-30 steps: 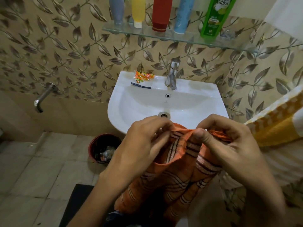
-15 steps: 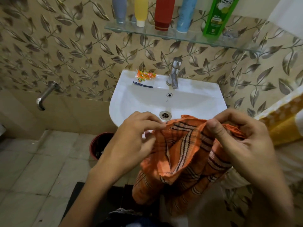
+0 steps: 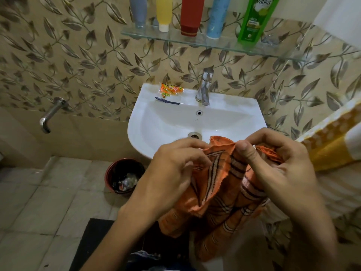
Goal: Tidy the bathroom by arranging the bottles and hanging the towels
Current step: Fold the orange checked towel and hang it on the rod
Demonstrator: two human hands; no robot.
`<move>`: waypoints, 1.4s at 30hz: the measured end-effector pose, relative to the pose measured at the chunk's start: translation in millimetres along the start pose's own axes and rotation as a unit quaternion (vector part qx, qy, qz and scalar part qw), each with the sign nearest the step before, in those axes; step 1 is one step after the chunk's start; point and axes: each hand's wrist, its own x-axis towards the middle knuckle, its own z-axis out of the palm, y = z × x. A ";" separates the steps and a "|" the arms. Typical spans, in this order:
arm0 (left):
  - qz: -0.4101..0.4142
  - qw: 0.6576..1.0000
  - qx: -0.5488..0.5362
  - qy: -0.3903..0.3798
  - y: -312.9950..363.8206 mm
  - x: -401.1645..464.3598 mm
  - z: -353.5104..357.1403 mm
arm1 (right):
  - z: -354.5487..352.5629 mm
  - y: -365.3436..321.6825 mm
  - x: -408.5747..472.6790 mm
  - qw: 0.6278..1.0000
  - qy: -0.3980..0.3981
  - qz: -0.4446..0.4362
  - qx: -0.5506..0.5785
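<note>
An orange striped towel (image 3: pixel 220 184) is held up in front of the near rim of a white washbasin (image 3: pixel 230 122), bunched along its top edge and hanging in folds below both hands. The left hand (image 3: pixel 172 173) is closed on the towel's upper left edge, which is pinched between thumb and curled fingers. The right hand (image 3: pixel 277 165) grips the upper right edge — its thumb is pressed over the cloth and its fingers are curled behind. The two hands are close together, with a short, crumpled span of fabric between them.

Above and beyond the hands, a glass shelf (image 3: pixel 273 49) carries five bottles in a row: grey (image 3: pixel 138 10), yellow (image 3: pixel 164 12), red (image 3: pixel 192 14), blue (image 3: pixel 216 16) and a green Vatika bottle (image 3: pixel 254 20). A chrome tap (image 3: pixel 204 89) is mounted on the basin's far edge — an orange sachet (image 3: pixel 170 90) and a dark razor (image 3: pixel 167 100) lie left of it. Right of the right hand hangs a yellow-and-white towel (image 3: pixel 336 141). Below and left of the left hand stands a red bin (image 3: pixel 125 175).
</note>
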 end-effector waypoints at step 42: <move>-0.018 0.996 0.086 0.009 8.1 -1.3 5.2 | 16.4 8.7 2.3 0.968 -0.248 0.043 0.009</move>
